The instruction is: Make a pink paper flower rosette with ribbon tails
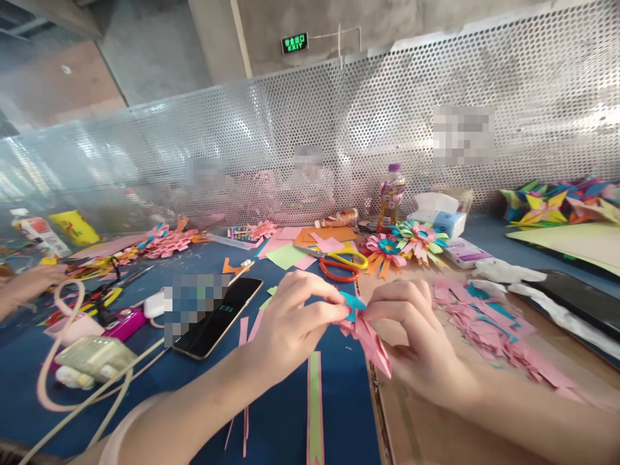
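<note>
Both forearms (194, 403) are stretched in from the lower corners, nearest the camera, and at the centre of the frame the folded paper (369, 343) is pinched by the fingertips of the left hand (293, 316) and the right hand (416, 329). It could be creased or torn if the two grips were pulled unevenly. Room for moving is bounded by the phone (217, 321) at left, the scissors (323, 254) above and the strip (314, 403) below, with the edge of the cardboard (411, 433) passing beneath the hands.
</note>
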`<state>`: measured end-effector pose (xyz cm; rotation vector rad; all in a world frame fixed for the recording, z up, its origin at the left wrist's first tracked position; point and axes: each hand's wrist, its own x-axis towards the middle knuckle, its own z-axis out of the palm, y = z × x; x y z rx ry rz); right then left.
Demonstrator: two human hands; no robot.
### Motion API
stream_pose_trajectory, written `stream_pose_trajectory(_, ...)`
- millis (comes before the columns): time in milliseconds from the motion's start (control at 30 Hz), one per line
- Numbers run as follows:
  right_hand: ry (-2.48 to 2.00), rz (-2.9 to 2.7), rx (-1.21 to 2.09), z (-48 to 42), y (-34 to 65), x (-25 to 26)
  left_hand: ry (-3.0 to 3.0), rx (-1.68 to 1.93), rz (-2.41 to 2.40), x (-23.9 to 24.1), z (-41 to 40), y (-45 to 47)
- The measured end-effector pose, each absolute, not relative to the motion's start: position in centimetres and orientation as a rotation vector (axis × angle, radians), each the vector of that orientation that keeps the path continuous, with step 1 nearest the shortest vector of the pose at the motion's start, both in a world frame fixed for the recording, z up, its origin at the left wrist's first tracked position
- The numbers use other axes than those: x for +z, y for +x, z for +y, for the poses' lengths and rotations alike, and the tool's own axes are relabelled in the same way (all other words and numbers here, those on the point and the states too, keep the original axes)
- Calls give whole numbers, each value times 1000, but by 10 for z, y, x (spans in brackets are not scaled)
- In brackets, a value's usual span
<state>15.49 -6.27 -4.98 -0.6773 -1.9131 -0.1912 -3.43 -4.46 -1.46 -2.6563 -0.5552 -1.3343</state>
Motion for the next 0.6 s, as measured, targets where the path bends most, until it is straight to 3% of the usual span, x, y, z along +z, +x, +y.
stream_pose_trajectory(600, -703, -1902, -182, -59, 156, -58, -2641, -1288, -560, -16, -46, -34)
